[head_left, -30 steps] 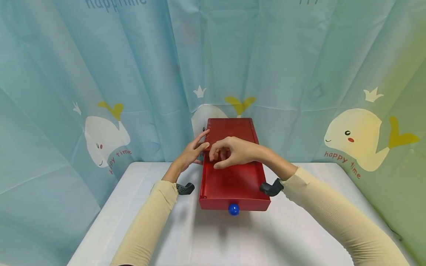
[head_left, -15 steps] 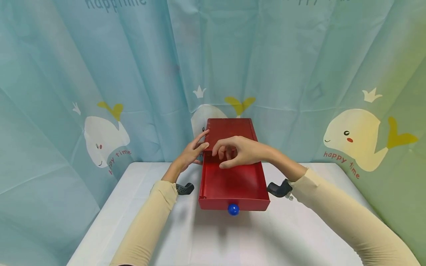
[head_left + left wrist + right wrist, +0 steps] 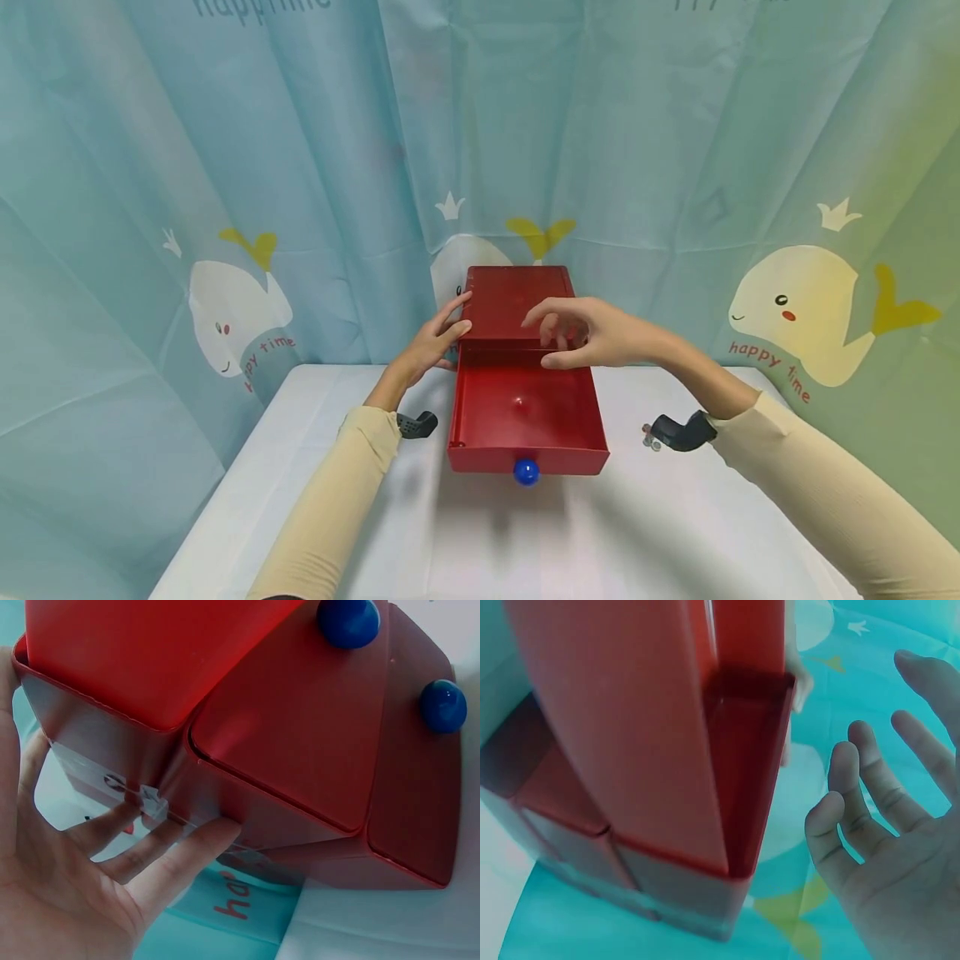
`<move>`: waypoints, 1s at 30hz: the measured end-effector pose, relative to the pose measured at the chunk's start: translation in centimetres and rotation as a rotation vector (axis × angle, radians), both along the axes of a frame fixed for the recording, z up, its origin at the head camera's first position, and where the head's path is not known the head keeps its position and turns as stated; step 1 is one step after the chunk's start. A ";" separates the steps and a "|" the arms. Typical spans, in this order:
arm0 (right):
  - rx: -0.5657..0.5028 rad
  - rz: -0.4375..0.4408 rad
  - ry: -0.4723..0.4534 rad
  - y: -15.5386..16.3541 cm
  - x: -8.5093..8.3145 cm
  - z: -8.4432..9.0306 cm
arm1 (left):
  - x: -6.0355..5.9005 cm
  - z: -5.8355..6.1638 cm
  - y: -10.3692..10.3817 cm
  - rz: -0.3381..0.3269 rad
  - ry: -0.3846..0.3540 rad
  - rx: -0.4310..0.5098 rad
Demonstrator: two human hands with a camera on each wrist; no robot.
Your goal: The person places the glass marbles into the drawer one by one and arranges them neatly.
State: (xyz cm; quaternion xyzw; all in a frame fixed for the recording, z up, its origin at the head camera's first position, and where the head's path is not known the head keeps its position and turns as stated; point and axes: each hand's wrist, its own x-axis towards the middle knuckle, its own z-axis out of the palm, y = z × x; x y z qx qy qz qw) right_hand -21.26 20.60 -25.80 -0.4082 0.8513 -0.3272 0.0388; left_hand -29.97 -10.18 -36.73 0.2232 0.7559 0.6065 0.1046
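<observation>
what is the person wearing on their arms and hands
Both arms are in long, close-fitting cream sleeves of ribbed knit. A small black camera mount sits at each wrist. The left hand and right hand are bare: no gloves, rings or markings visible.

In the head view the open top drawer (image 3: 525,408) hides the lower drawers of the red cabinet (image 3: 517,296), and the right hand (image 3: 600,333) covers part of the cabinet's front edge. A small red thing (image 3: 517,402) on the drawer floor is too small to make out. The left hand (image 3: 431,342) hides the cabinet's left side where it touches it. Printed lettering (image 3: 258,7) on the curtain is cut by the top edge. In the left wrist view the palm (image 3: 52,900) runs off the lower left corner, and the sticker (image 3: 154,802) on the cabinet wall is too blurred to read. The right wrist view crops the hand (image 3: 892,855) at its right edge.
</observation>
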 end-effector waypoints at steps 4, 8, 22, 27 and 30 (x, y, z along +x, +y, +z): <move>-0.021 -0.028 0.021 1.5 0.4 -0.1 | 0.0 0.1 -0.1 -0.001 -0.002 0.001; -0.052 -0.046 0.048 2.9 0.8 -0.3 | 0.0 0.1 0.0 -0.001 -0.013 0.006; -0.108 -0.128 0.111 7.3 2.4 -3.1 | 0.0 0.4 0.0 -0.008 0.000 -0.001; -0.117 -0.163 0.132 8.3 2.7 -4.5 | 0.1 0.4 0.0 -0.015 0.001 0.003; -0.125 -0.173 0.142 8.8 3.0 -5.4 | 0.1 0.2 0.1 -0.011 -0.005 0.007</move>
